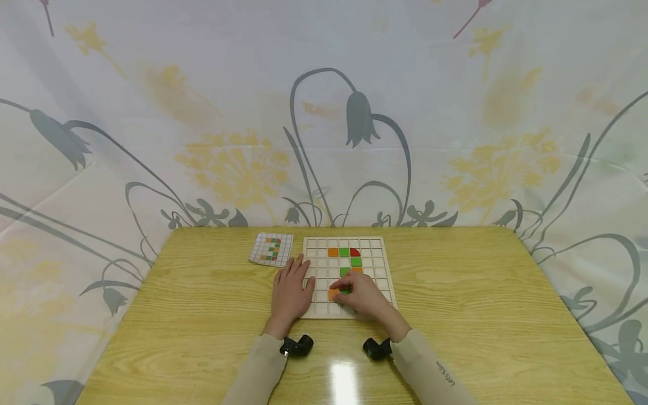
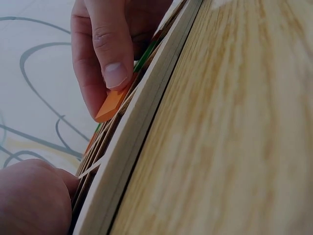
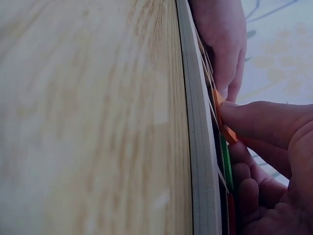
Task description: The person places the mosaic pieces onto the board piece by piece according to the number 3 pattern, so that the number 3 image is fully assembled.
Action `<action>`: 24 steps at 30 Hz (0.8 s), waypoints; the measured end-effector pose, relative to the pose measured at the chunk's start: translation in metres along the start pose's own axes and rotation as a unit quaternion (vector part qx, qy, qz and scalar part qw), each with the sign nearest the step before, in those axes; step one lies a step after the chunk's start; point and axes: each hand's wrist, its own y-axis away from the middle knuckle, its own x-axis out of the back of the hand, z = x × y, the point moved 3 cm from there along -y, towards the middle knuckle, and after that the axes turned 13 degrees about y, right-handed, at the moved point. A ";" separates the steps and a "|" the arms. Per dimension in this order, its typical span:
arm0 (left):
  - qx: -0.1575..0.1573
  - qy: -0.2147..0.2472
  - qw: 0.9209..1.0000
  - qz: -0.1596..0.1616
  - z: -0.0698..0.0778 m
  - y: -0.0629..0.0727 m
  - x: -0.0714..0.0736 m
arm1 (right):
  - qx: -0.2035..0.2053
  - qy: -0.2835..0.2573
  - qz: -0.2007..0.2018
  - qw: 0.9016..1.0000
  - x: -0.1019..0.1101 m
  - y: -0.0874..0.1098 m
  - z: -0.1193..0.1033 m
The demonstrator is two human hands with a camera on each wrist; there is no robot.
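A white gridded wooden board (image 1: 311, 315) lies on the table. My right hand (image 1: 368, 295) pinches an orange square tile (image 1: 333, 295) between thumb and fingers over the lower grid; in the left wrist view the tile (image 2: 110, 105) looks tilted. Along the board's left side, my left hand (image 1: 291, 292) rests with fingers extended. Higher on the grid sit another orange tile (image 1: 333, 252), a green tile (image 1: 344, 252) and a rounded red tile (image 1: 355, 252). Below come more green and orange tiles, partly covered by my right hand. Close to that hand, the right wrist view shows a green tile (image 3: 227, 164) and a red one (image 3: 232, 213).
A small card (image 1: 258, 253) printed with a coloured grid pattern lies left of the board, near my left fingertips. The wood-grain table (image 1: 455, 292) extends to both sides. A flower-patterned cloth (image 1: 324, 169) hangs behind its far edge.
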 end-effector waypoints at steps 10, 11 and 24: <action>0.004 0.007 1.000 0.001 0.001 -0.001 0.004 | 0.019 -0.012 0.007 1.000 0.003 -0.001 0.001; 0.004 0.009 1.000 0.000 0.002 -0.002 0.004 | 0.021 -0.015 0.006 1.000 0.003 -0.001 0.001; -0.009 0.066 0.998 0.019 0.006 -0.003 0.010 | 0.004 -0.127 -0.001 0.992 0.006 0.001 0.014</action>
